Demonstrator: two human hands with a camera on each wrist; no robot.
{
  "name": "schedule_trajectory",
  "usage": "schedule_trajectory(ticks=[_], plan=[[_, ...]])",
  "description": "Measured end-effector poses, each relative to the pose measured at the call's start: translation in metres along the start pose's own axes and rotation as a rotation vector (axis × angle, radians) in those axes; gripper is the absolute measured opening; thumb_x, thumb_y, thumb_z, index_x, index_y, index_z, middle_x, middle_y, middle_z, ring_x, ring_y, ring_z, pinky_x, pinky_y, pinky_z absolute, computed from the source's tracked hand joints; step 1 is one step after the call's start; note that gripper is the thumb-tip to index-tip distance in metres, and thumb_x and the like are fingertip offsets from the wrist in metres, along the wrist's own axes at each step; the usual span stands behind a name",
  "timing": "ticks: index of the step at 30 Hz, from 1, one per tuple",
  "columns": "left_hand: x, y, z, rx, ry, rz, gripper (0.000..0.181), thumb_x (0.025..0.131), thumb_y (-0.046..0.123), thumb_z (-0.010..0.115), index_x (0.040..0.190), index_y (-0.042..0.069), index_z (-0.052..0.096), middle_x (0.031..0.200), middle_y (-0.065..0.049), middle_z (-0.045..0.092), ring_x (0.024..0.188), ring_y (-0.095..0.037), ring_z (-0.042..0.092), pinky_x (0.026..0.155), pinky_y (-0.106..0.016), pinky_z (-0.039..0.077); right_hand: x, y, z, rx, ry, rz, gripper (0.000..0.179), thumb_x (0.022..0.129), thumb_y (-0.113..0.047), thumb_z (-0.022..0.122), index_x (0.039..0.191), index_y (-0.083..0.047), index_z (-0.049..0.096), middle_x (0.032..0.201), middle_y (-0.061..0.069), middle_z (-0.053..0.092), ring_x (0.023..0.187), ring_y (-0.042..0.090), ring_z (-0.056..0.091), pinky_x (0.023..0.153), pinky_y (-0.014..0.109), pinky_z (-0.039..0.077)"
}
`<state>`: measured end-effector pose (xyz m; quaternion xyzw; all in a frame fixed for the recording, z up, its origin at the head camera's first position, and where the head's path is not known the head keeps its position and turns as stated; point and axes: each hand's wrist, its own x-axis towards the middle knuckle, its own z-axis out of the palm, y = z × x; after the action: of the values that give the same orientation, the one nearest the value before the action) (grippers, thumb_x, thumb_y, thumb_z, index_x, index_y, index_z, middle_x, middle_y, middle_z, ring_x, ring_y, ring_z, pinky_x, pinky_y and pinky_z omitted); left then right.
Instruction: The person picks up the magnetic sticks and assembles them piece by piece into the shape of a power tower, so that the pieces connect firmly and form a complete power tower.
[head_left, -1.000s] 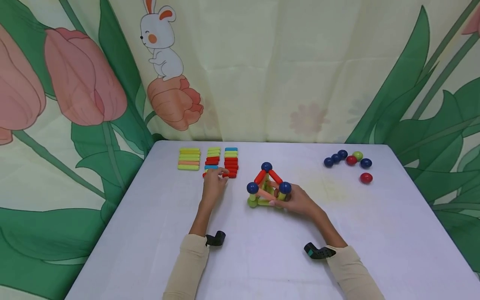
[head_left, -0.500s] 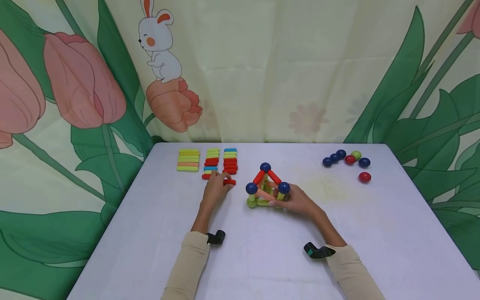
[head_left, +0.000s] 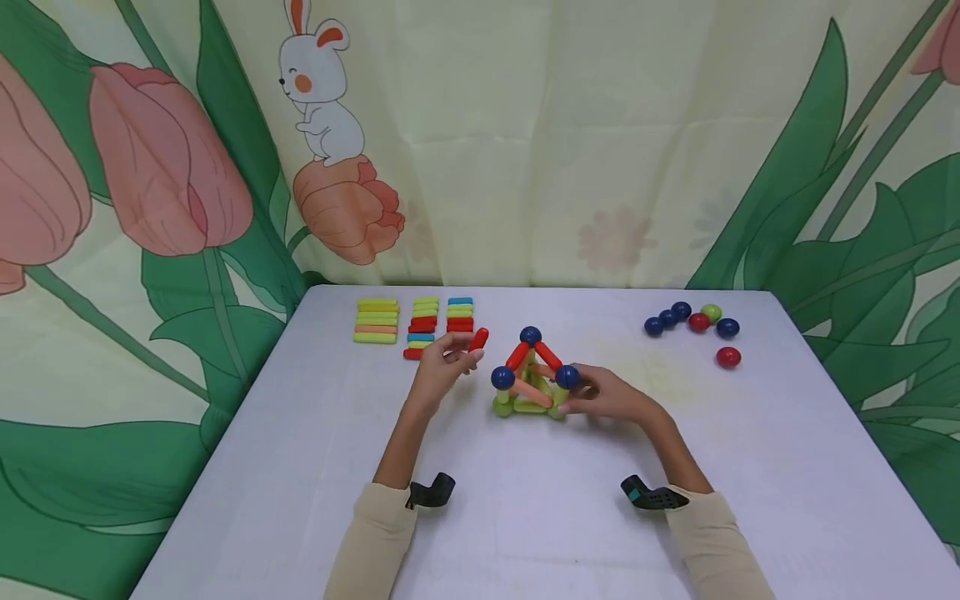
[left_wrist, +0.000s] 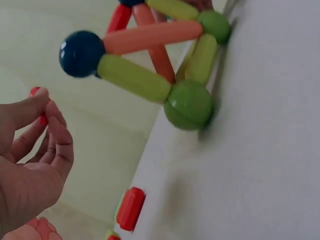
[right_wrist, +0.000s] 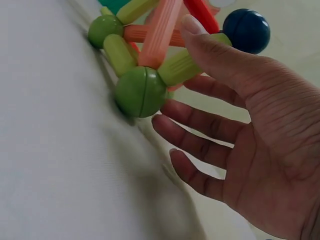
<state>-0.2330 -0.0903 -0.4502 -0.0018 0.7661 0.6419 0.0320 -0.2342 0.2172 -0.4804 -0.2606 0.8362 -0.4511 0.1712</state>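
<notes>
In the head view, my left hand (head_left: 441,372) pinches a red magnetic rod (head_left: 478,339) between thumb and fingers, raised and tilted. The rod shows only in part in the left wrist view, behind the fingertips. To its right, a frame of magnetic rods and balls stands on the table, with blue balls (head_left: 530,336) on top, green balls (left_wrist: 189,105) below, and red, salmon and yellow-green rods (left_wrist: 135,77) between. At the frame's right side is my right hand (head_left: 611,393), fingers loosely bent. Its thumb overlaps a yellow-green rod (right_wrist: 177,67); contact is unclear.
Loose rods (head_left: 377,317) lie in stacked columns at the back left of the white table (head_left: 517,500). Several loose balls, among them a red ball (head_left: 728,357) and a green ball (head_left: 711,312), lie at the back right. A printed curtain (head_left: 480,150) hangs behind.
My left hand has drawn a red rod from the right-hand column, then lifted and tilted it toward the frame. The right hand has shifted slightly right, its thumb drawn back; the frame stays in place.
</notes>
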Motion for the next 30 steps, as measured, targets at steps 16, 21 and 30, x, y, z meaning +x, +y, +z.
schedule_trajectory(ticks=[16, 21, 30], plan=[[-0.031, 0.008, 0.04, 0.125, -0.032, 0.33, 0.03, 0.087, 0.027, 0.075, 0.113, 0.014, 0.072, 0.1, -0.004, 0.066, 0.08, -0.017, 0.049, 0.062, -0.021, 0.039, -0.011, -0.007, -0.018, 0.242, 0.092, -0.075, 0.03, 0.094, -0.011, 0.065, 0.119, 0.001, 0.055, 0.108, 0.011, 0.062, 0.095, 0.016, 0.062, 0.083, 0.025, 0.055], [-0.032, 0.006, 0.043, 0.24, -0.018, 0.335, 0.032, 0.088, 0.031, 0.073, 0.115, 0.014, 0.073, 0.11, -0.005, 0.059, 0.093, -0.017, 0.053, 0.064, -0.02, 0.043, -0.012, -0.005, -0.018, 0.255, 0.11, -0.104, 0.026, 0.095, -0.01, 0.062, 0.117, 0.0, 0.056, 0.105, 0.005, 0.064, 0.094, 0.016, 0.063, 0.084, 0.028, 0.056], [-0.037, 0.012, 0.05, 0.42, -0.092, 0.317, 0.035, 0.087, 0.039, 0.069, 0.117, 0.021, 0.073, 0.117, -0.008, 0.049, 0.114, -0.022, 0.047, 0.08, -0.027, 0.049, -0.011, -0.009, -0.016, 0.281, 0.131, -0.141, 0.028, 0.094, -0.008, 0.063, 0.12, 0.0, 0.057, 0.108, 0.006, 0.061, 0.095, 0.016, 0.061, 0.084, 0.021, 0.054]])
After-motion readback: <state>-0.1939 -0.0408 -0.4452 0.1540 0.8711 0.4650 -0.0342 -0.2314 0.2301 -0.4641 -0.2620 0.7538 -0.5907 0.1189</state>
